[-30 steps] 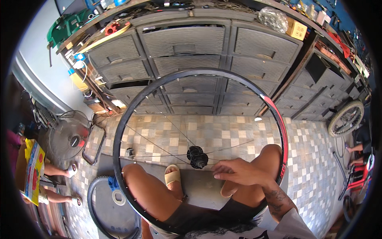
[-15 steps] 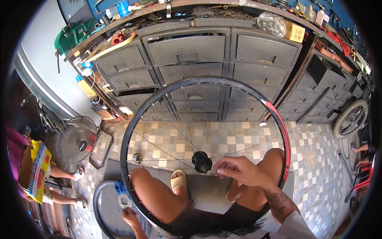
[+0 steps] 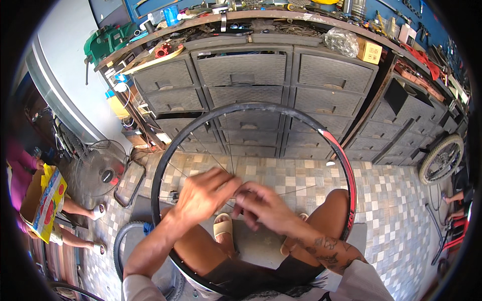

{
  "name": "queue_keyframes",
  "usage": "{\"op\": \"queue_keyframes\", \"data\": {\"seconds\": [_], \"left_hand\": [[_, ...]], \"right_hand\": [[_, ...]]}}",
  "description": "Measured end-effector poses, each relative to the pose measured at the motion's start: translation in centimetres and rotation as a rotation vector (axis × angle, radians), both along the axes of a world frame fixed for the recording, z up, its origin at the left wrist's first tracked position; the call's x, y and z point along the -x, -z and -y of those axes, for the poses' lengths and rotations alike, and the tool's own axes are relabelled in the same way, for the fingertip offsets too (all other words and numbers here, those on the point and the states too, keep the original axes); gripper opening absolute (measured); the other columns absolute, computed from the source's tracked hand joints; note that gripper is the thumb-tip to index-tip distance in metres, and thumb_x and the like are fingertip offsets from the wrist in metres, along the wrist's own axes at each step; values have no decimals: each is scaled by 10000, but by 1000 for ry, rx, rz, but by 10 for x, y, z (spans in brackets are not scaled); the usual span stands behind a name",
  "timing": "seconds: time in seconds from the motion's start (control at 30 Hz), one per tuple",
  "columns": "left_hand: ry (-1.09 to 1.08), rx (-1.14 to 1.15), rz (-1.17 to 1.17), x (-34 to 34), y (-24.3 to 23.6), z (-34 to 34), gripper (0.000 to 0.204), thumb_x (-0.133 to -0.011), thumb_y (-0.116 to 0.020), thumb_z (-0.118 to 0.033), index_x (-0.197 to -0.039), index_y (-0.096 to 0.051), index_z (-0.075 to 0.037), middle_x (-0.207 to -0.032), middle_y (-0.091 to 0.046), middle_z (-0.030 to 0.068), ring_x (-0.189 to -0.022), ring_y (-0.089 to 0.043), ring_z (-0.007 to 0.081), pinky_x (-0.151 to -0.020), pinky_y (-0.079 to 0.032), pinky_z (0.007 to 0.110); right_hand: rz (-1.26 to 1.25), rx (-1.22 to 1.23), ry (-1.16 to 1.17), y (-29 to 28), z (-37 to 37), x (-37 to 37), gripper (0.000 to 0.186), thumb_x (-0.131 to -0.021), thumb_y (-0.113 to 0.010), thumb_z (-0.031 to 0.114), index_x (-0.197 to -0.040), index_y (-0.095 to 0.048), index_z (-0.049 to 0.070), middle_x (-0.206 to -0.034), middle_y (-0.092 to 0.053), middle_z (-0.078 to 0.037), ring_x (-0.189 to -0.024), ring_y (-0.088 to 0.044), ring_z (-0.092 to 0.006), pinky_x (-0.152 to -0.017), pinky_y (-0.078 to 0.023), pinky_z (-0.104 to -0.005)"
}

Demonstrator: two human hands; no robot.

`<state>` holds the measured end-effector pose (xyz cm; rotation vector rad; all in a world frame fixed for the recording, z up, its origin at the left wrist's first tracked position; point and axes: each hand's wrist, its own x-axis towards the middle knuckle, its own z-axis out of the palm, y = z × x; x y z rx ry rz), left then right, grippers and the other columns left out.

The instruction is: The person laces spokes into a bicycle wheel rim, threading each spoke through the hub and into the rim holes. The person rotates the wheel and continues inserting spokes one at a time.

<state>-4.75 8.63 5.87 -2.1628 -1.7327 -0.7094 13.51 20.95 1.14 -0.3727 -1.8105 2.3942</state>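
L hand [image 3: 203, 195]: raised over the L side of the wheel, back of hand up, wrist slightly bent, fingers curled and directed R. L forearm [image 3: 158, 243] rises from the lower L edge, angled up and inward, passing in front of the rim.

R hand [image 3: 261, 203]: just beside the L hand and slightly lower, fingers bent and directed L; R forearm [image 3: 324, 246] (tattooed) comes in from lower R, flatter than the L.

Hand state: fingers of both hands drawn in, tips close tog. near wheel ctr. Cannot tell if either pinches a spoke or other part; fingertips overlap & blur.

Work item: bicycle rim [image 3: 253, 106], black w/ a red section [image 3: 347, 168] on the R side. Pos.: in front of the seated person, encircling both knees in view; upper arc seen against the grey drawers [image 3: 246, 70]. Only a few thin spokes fitted. One spoke [image 3: 230, 145] runs from the upper rim down toward the hands; another [image 3: 300, 190] extends R from near the R hand, its visible end short of the rim. Wheel ctr. hidden behind the hands.

Adj. items: sandal [image 3: 223, 230] below the hands, on a grey mat; tire [image 3: 119, 246] lower L, beyond L forearm.
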Motion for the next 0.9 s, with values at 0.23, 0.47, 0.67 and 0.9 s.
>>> {"op": "queue_keyframes", "data": {"seconds": [0.23, 0.47, 0.67, 0.9], "left_hand": [[-270, -169, 191, 73, -30, -123, 378, -988, -690, -135, -1357, -673, -52, -1296, -693, 213, -1220, -665, 377, -1028, -541, 489], [-270, 275, 482, 108, -10, -171, 334, -1005, -671, -170, -1311, -708, -40, -1291, -731, 189, -1216, -685, 349, -1038, -528, 434], [-287, 304, 493, 115, -2, -172, 346, -992, -678, -189, -1307, -688, -47, -1251, -743, 191, -1183, -697, 354, -1024, -516, 439], [-367, 301, 454, 104, 2, -157, 358, -1004, -667, -252, -1336, -700, -123, -1276, -745, 158, -1202, -698, 345, -1042, -518, 446]], "right_hand": [[49, -116, 443, -14, -61, 11, 415, -1150, -441, 473, -1303, -625, 134, -810, -509, 26, -572, -356, -45, -491, -267, -232], [67, -41, 399, -17, -85, 37, 397, -1153, -460, 396, -1333, -659, 104, -849, -438, 63, -652, -364, -53, -533, -330, -232], [-1, -2, 437, 2, -90, 64, 296, -1065, -695, 212, -1318, -730, 60, -822, -611, 28, -769, -660, -93, -615, -577, -272], [86, -116, 383, 7, -101, 72, 330, -996, -796, 254, -1256, -754, 55, -967, -774, -63, -759, -717, -129, -622, -607, -296]]}}
